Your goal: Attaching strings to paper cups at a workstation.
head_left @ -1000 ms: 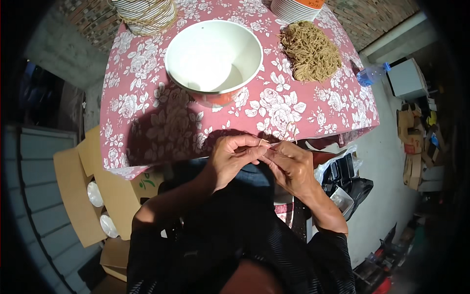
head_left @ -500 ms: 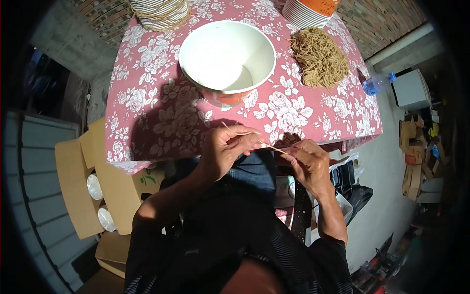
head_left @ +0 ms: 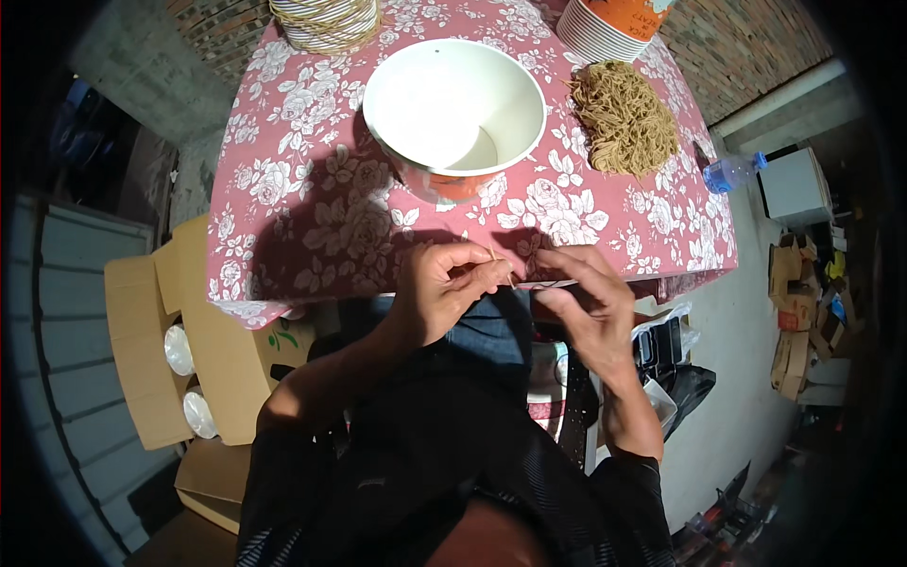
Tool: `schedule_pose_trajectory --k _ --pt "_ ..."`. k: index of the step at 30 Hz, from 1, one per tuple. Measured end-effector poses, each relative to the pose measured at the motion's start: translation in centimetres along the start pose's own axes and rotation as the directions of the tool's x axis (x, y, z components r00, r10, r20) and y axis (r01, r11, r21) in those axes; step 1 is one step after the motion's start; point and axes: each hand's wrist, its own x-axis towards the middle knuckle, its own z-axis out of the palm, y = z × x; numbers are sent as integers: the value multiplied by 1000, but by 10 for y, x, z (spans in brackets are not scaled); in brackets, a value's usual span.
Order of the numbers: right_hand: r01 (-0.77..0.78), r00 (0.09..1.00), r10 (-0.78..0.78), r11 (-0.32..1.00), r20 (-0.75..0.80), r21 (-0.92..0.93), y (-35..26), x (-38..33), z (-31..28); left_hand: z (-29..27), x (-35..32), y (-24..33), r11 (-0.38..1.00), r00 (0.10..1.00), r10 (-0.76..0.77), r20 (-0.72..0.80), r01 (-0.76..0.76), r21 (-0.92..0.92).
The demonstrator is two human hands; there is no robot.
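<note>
A thin, tan, cord-like strand (head_left: pixel 491 252), slanting lower right at centre, is pinched by the left hand (head_left: pixel 436 291), the right hand (head_left: pixel 600 310) spread just beside.

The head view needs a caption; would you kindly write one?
Left hand pinching a thin strand, right hand open, near a bucket.

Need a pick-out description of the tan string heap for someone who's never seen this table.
Start at the table's pink cloth with white flowers. Right of the large, round, white-lined tub, on the wearer's side of the stacked orange-and-white containers, lies the tangled tan string heap. Its neighbours are round containers; this one is a shapeless, matted pile.
</note>
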Motion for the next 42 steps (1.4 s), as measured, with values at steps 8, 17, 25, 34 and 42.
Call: schedule_pose_trajectory --k 8,17,25,34,42 --pt "-183 981 196 930 -11 318 6 13 52 -3 -8 7 975 996 91 -12 -86 204" --pt "-106 990 128 958 -67 267 13 12 60 4 -4 -9 959 979 187 -76 -165 230" --pt "-126 983 164 929 -80 347 12 13 54 7 1 1 937 974 197 -112 -153 315" --pt "-119 963 223 851 -148 511 6 18 55 -3 -8 28 776 945 326 -8 -263 573" --pt "-102 960 198 903 -195 417 -11 46 52 -50 29 91 137 728 664 171 -343 929"
